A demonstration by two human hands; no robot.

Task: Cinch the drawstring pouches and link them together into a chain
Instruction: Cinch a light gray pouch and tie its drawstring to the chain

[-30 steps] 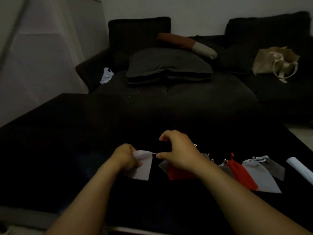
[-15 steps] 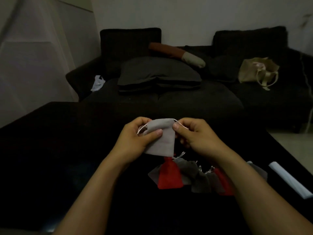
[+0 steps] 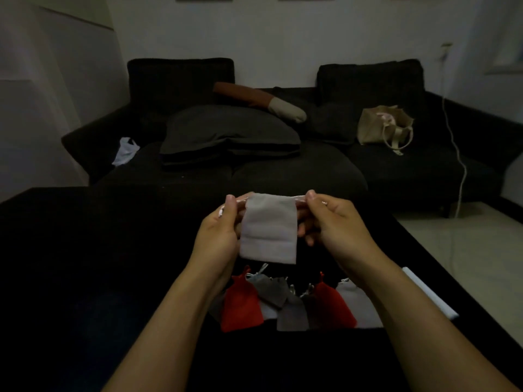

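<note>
Pouches come second in size here, so I start with what they lie against: the dark, flat table surface (image 3: pixel 85 278) fills the lower half of my view, and beyond its far edge I see a black fabric sofa (image 3: pixel 283 171) with a dark grey cushion (image 3: pixel 229 134) and a beige tote bag (image 3: pixel 385 125) on its seat. A white cable (image 3: pixel 458 154) trails down the sofa's right end to the pale floor.

On the table, close to my forearms, sits a row of small fabric drawstring pouches (image 3: pixel 285 304), red, grey and pale, overlapping one another with their cords bunched at the tops. A white rolled sheet (image 3: pixel 430 292) lies just to their right.

Above that row I hold up a pale grey fabric drawstring pouch (image 3: pixel 268 227), clear of the table, hanging flat with its mouth at the top. My left hand (image 3: pixel 220 236) is curled at its left side, thumb and forefinger pinching the white drawstring (image 3: pixel 240 200) where it leaves the left corner. My right hand (image 3: pixel 336 224) mirrors it, thumb and forefinger pinching the cord at the right corner, the other fingers curled behind the pouch edge. The two hands sit apart by the width of the pouch.
</note>
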